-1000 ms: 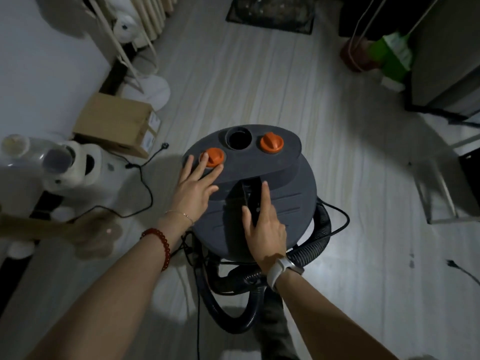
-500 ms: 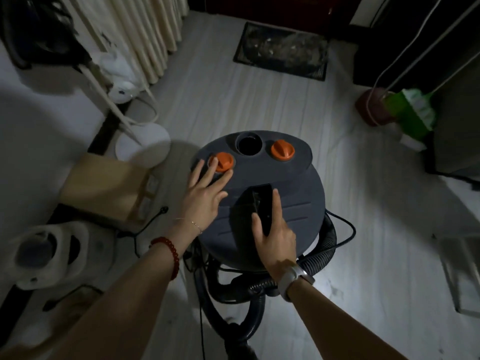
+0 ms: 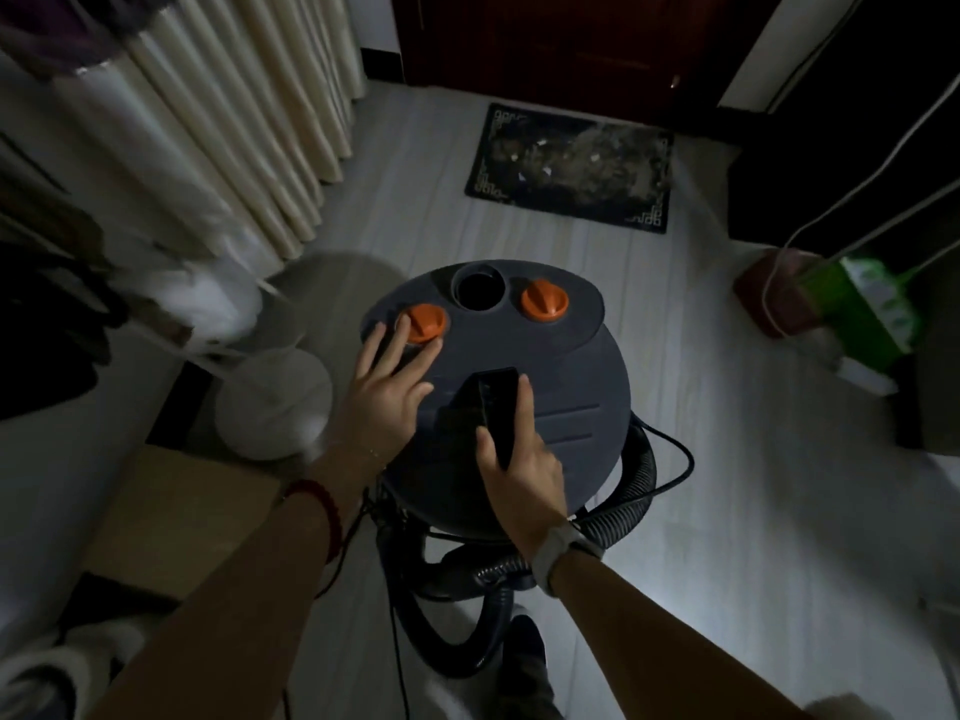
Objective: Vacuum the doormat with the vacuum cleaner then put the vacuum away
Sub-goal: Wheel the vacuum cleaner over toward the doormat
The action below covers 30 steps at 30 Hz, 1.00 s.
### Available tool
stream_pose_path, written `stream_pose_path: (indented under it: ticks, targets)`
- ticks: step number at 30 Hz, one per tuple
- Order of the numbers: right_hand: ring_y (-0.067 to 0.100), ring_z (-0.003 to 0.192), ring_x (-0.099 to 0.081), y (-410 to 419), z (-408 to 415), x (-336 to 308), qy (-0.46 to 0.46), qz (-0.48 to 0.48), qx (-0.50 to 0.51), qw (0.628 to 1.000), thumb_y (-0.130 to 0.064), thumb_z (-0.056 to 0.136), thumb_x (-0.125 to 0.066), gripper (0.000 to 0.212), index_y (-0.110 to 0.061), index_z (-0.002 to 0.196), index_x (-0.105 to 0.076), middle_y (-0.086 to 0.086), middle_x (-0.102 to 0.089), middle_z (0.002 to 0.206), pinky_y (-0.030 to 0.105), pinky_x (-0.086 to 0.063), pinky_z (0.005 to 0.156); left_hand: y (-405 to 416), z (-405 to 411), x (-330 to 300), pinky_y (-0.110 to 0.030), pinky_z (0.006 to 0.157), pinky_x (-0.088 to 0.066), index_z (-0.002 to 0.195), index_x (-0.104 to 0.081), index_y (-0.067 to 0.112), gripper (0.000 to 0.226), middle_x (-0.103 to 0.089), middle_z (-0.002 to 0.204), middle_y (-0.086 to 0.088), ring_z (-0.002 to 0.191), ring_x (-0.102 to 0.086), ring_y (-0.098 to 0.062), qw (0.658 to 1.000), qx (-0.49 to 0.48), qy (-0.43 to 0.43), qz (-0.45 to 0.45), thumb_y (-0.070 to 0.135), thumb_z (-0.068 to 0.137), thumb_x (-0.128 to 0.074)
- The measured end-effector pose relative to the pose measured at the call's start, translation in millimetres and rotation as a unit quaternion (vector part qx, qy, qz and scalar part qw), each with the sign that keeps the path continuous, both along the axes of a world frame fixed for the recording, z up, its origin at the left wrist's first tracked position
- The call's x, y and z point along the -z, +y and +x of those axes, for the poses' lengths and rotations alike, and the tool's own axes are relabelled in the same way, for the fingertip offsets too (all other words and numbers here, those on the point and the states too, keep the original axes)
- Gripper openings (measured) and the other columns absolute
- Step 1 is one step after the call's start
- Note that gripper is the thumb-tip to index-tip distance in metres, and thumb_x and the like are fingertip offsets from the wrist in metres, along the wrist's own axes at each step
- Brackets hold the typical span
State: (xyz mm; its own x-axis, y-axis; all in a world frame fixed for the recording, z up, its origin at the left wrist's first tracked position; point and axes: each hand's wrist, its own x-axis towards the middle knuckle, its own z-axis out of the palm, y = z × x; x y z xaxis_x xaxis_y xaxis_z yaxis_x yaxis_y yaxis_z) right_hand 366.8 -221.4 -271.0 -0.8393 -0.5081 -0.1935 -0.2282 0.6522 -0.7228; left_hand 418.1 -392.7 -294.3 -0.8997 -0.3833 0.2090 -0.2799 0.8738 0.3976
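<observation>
Vacuum cleaner, dark grey drum with orange knobs (image 3: 493,387), stands mid-floor, short of dirty black doormat (image 3: 569,166) far ahead. Left hand (image 3: 382,389) flat on lid, fingers spread; right hand (image 3: 519,459) grips black handle, likely to push it forward.

left hand (image 3: 387,394) flat on vacuum cleaner (image 3: 545,387) lid | right hand (image 3: 519,459) grips handle | doormat (image 3: 569,168) beyond
</observation>
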Motion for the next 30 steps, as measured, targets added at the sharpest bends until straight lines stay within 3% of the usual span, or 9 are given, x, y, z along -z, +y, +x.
stream_pose_path:
  ticks: [4, 7, 12, 16, 18, 22, 24, 27, 30]
  targets:
    - [0.037, 0.088, -0.064, -38, -51, 1, 0.041, -0.006, -0.026, 0.999, -0.064, 0.078, -0.019, 0.069, -0.04, 0.135, 0.01, 0.017, -0.066, 0.107, 0.046, -0.052, 0.075, -38, -52, 0, -0.05, 0.102, -0.035, 0.124, -0.058, 0.007, 0.044, -0.044, 0.136, -0.029, 0.124, -0.038, -0.051, 1.0, -0.019, -0.004, -0.011, 0.031, 0.096, -0.034]
    - [0.037, 0.094, -0.062, -63, -96, -2, 0.028, 0.019, -0.051, 0.998, -0.061, 0.083, -0.024, 0.069, -0.041, 0.137, 0.013, 0.016, -0.062, 0.115, 0.047, -0.05, 0.08, -60, -90, -1, -0.059, 0.097, -0.037, 0.124, -0.058, 0.005, 0.044, -0.043, 0.136, -0.03, 0.123, -0.037, -0.054, 0.999, -0.041, -0.003, 0.013, 0.025, 0.09, -0.038]
    - [0.035, 0.098, -0.06, -96, -178, -7, 0.011, 0.045, -0.084, 0.995, -0.047, 0.093, -0.04, 0.068, -0.038, 0.144, 0.004, 0.016, -0.061, 0.116, 0.042, -0.049, 0.083, -82, -148, 1, -0.061, 0.099, -0.037, 0.124, -0.059, 0.009, 0.043, -0.043, 0.138, -0.028, 0.124, -0.038, -0.05, 0.995, -0.094, 0.003, 0.019, 0.028, 0.092, -0.036]
    - [0.035, 0.091, -0.061, -111, -235, -6, 0.045, 0.076, -0.127, 0.988, -0.046, 0.094, -0.04, 0.067, -0.038, 0.145, 0.004, 0.015, -0.061, 0.11, 0.042, -0.05, 0.077, -91, -185, 1, -0.061, 0.098, -0.035, 0.13, -0.054, 0.014, 0.053, -0.038, 0.143, -0.024, 0.127, -0.037, -0.048, 0.991, -0.131, -0.03, 0.02, 0.044, 0.096, -0.026]
    - [0.035, 0.089, -0.06, -115, -261, -5, 0.054, 0.079, -0.153, 0.984, -0.048, 0.093, -0.038, 0.067, -0.041, 0.144, 0.005, 0.015, -0.06, 0.105, 0.044, -0.05, 0.076, -88, -204, 1, -0.066, 0.095, -0.034, 0.13, -0.054, 0.014, 0.049, -0.039, 0.142, -0.025, 0.125, -0.039, -0.05, 0.986, -0.16, -0.038, 0.018, 0.038, 0.092, -0.033]
    - [0.036, 0.097, -0.06, -112, -307, -2, 0.116, 0.087, -0.198, 0.97, -0.051, 0.092, -0.038, 0.066, -0.038, 0.145, 0.0, 0.014, -0.058, 0.119, 0.046, -0.052, 0.075, -74, -237, 1, -0.071, 0.093, -0.034, 0.129, -0.055, 0.014, 0.048, -0.04, 0.14, -0.026, 0.123, -0.041, -0.051, 0.976, -0.212, -0.053, 0.025, 0.034, 0.089, -0.036]
    - [0.036, 0.09, -0.062, -112, -327, 0, 0.175, 0.098, -0.212, 0.957, -0.054, 0.092, -0.036, 0.065, -0.031, 0.146, -0.009, 0.015, -0.059, 0.117, 0.044, -0.054, 0.065, -67, -253, 0, -0.07, 0.09, -0.037, 0.126, -0.057, 0.012, 0.047, -0.043, 0.137, -0.028, 0.121, -0.043, -0.052, 0.971, -0.234, -0.047, 0.031, 0.034, 0.089, -0.038]
    - [0.035, 0.063, -0.062, -109, -352, -3, 0.246, 0.096, -0.231, 0.936, -0.058, 0.089, -0.027, 0.066, -0.024, 0.145, -0.024, 0.015, -0.063, 0.099, 0.033, -0.047, 0.042, -49, -275, -2, -0.068, 0.089, -0.04, 0.125, -0.058, 0.012, 0.047, -0.044, 0.137, -0.027, 0.121, -0.046, -0.049, 0.959, -0.275, -0.05, 0.05, 0.034, 0.089, -0.038]
    - [0.034, 0.079, -0.061, -99, -377, -4, 0.221, 0.126, -0.25, 0.934, -0.062, 0.086, -0.024, 0.067, -0.032, 0.146, -0.014, 0.014, -0.055, 0.11, 0.035, -0.046, 0.053, -25, -292, -5, -0.061, 0.084, -0.044, 0.125, -0.059, 0.018, 0.046, -0.047, 0.137, -0.021, 0.12, -0.051, -0.041, 0.944, -0.32, -0.074, 0.044, 0.034, 0.087, -0.039]
